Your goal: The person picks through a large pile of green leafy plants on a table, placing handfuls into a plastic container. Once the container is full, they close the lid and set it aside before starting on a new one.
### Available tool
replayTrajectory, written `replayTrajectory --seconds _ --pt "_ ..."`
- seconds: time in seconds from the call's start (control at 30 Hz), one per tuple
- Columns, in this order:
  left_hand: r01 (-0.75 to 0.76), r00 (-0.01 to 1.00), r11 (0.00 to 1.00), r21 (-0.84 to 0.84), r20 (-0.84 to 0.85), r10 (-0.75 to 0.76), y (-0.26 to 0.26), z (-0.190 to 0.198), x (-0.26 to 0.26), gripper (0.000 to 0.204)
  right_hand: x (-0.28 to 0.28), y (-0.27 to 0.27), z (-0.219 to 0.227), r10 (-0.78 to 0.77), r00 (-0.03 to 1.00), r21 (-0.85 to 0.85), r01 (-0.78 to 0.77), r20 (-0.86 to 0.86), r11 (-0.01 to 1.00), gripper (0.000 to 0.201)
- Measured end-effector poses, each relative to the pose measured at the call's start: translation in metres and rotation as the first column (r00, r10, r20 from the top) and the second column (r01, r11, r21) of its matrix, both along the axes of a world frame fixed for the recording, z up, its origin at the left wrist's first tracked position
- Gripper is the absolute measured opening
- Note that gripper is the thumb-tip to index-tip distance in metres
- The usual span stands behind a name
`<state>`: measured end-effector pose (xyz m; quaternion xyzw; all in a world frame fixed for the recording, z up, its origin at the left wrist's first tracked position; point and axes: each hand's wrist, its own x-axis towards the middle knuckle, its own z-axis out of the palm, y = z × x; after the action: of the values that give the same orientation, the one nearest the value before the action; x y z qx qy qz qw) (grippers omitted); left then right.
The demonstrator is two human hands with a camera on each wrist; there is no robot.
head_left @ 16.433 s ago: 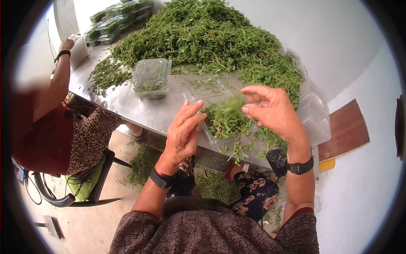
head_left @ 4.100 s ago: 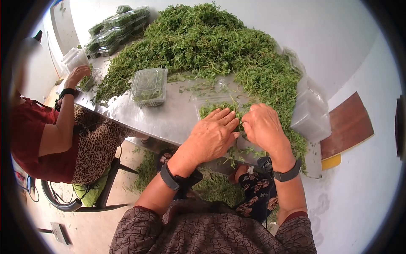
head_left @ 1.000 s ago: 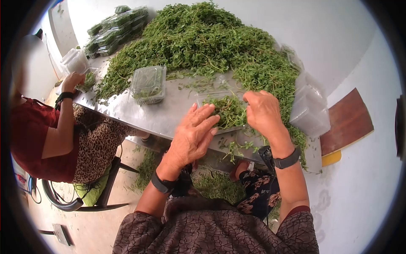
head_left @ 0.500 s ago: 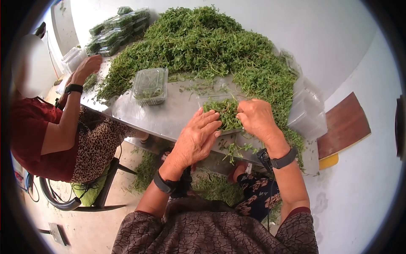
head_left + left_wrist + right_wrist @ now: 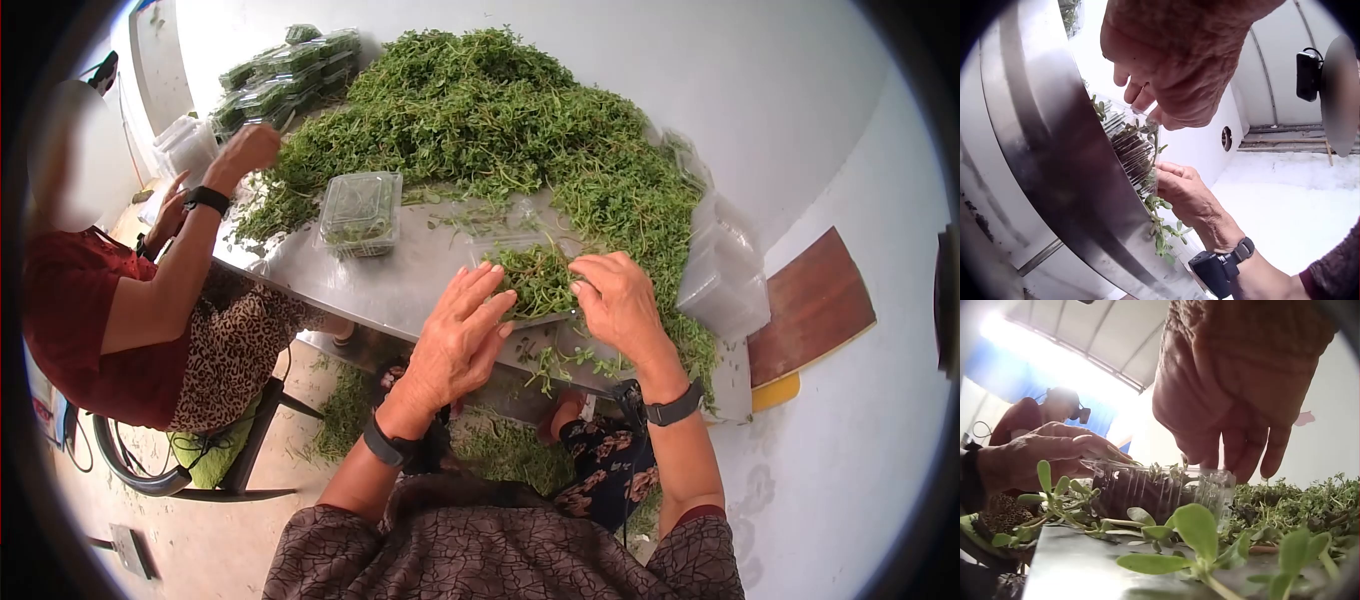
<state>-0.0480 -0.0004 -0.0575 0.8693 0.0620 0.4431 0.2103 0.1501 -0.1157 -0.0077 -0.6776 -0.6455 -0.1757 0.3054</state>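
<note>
Leafy green sprigs [image 5: 535, 275] fill a clear plastic clamshell box [image 5: 1213, 487] at the table's front edge, its lid lying open behind it. My left hand [image 5: 460, 335] is at the box's left side with its fingers extended, the fingertips right at the greens. On the other side, my right hand [image 5: 622, 305] has its fingers loosely bent, thumb and index finger apart at the right rim. Its fingers point down beside the box in the right wrist view, holding nothing visible. Loose sprigs [image 5: 550, 365] hang over the table edge in front.
A large heap of greens [image 5: 490, 110] covers the back of the metal table [image 5: 290, 265]. A lidded clamshell [image 5: 360, 212] stands left of the open box. Nested clear boxes [image 5: 725, 280] stand at right, filled packs [image 5: 285, 80] at back left. Another person [image 5: 110, 310] sits at left.
The right hand worked over the greens with bent fingers; now its fingers are looser at the right rim. The left hand stays beside the box. The other person's arm has moved toward the heap.
</note>
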Motion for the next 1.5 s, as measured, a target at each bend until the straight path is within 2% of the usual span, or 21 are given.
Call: replayTrajectory --seconds 0.23,0.3,0.43,0.5,0.53,0.57,0.63,0.7,0.73,0.8,0.83,0.87,0.9,0.97,1.03,1.1,1.23,1.3,1.33,1.47,1.5 --pt "-0.002 0.999 1.0 0.005 -0.053 0.002 -0.006 -0.008 0.002 0.036 -0.011 -0.007 0.0 0.058 0.998 -0.054 -0.06 -0.037 0.997 0.02" --pt "-0.042 0.999 0.998 -0.049 0.0 0.042 -0.009 -0.01 0.004 0.04 -0.01 -0.007 -0.003 0.066 0.997 -0.113 -0.062 0.036 0.992 0.021" --pt "-0.066 0.998 0.998 -0.003 -0.006 0.066 -0.004 -0.008 0.002 0.042 -0.014 -0.01 0.001 0.078 0.996 -0.113 -0.073 0.035 0.991 0.022" --pt "-0.037 0.999 0.989 -0.146 -0.042 0.031 0.008 -0.005 -0.002 0.043 -0.021 -0.014 0.009 0.049 0.999 -0.173 -0.048 -0.002 0.984 0.022" --pt "-0.112 0.99 0.987 -0.118 -0.094 0.101 0.014 -0.002 -0.004 0.043 -0.024 -0.016 0.012 0.049 0.999 -0.174 -0.049 -0.003 0.984 0.022" --pt "-0.113 0.99 0.986 -0.12 -0.096 0.101 0.02 0.002 -0.003 0.043 -0.027 -0.018 0.016 0.05 0.997 -0.195 -0.059 -0.05 0.979 0.024" --pt "-0.253 0.968 0.966 -0.048 -0.013 0.252 0.031 0.007 -0.002 0.041 -0.029 -0.02 0.014 0.058 0.993 -0.221 -0.079 -0.102 0.972 0.025" --pt "-0.309 0.951 0.95 -0.05 -0.011 0.309 0.033 0.011 -0.005 0.038 -0.03 -0.021 0.01 0.131 0.986 -0.019 -0.133 -0.103 0.991 0.029" --pt "-0.303 0.952 0.949 -0.082 0.018 0.305 0.033 0.012 -0.007 0.035 -0.029 -0.021 0.01 0.13 0.986 -0.02 -0.133 -0.105 0.991 0.029" --pt "-0.296 0.952 0.948 -0.119 0.042 0.303 0.027 0.008 -0.01 0.032 -0.027 -0.023 0.008 0.003 0.984 0.042 0.004 -0.179 0.999 0.03" --pt "-0.264 0.961 0.934 -0.242 0.019 0.277 0.021 0.005 -0.009 0.033 -0.025 -0.024 0.006 0.004 0.984 0.04 0.003 -0.179 0.999 0.03" --pt "-0.23 0.969 0.904 -0.36 0.0 0.246 0.015 0.004 -0.008 0.034 -0.022 -0.025 0.004 -0.086 0.952 -0.044 0.076 -0.295 0.996 0.03" --pt "-0.23 0.969 0.904 -0.361 0.0 0.246 0.011 0.004 -0.006 0.034 -0.021 -0.026 0.002 -0.182 0.899 -0.137 0.138 -0.397 0.981 0.03" --pt "-0.155 0.985 0.859 -0.488 -0.013 0.171 0.002 0.006 -0.003 0.037 -0.022 -0.025 0.0 -0.19 0.897 -0.171 0.13 -0.399 0.977 0.03" --pt "-0.138 0.988 0.865 -0.483 -0.011 0.152 0.0 0.006 -0.001 0.039 -0.022 -0.025 -0.003 -0.196 0.895 -0.201 0.123 -0.4 0.972 0.03" --pt "-0.154 0.986 0.911 -0.382 0.004 0.168 0.004 0.003 0.004 0.039 -0.022 -0.024 -0.008 -0.096 0.929 -0.157 0.042 -0.357 0.987 0.029" --pt "-0.132 0.987 0.924 -0.358 0.042 0.157 0.019 -0.003 0.01 0.04 -0.034 -0.024 -0.01 -0.101 0.925 -0.138 0.053 -0.367 0.989 0.021" --pt "-0.08 0.991 0.892 -0.444 0.064 0.121 0.025 -0.002 0.012 0.041 -0.041 -0.022 -0.009 -0.1 0.945 -0.149 0.056 -0.312 0.987 0.017" --pt "-0.061 0.993 0.902 -0.428 0.062 0.096 0.03 -0.002 0.013 0.042 -0.046 -0.021 -0.008 -0.098 0.962 -0.159 0.058 -0.255 0.986 0.015" --pt "-0.031 0.997 0.862 -0.505 0.046 0.063 0.034 0.001 0.018 0.043 -0.069 -0.018 -0.004 -0.031 0.955 -0.135 -0.01 -0.294 0.991 0.015" --pt "0.001 0.994 0.858 -0.513 0.094 0.055 0.031 0.0 0.02 0.044 -0.072 -0.017 -0.006 -0.032 0.955 -0.136 -0.009 -0.295 0.991 0.015"
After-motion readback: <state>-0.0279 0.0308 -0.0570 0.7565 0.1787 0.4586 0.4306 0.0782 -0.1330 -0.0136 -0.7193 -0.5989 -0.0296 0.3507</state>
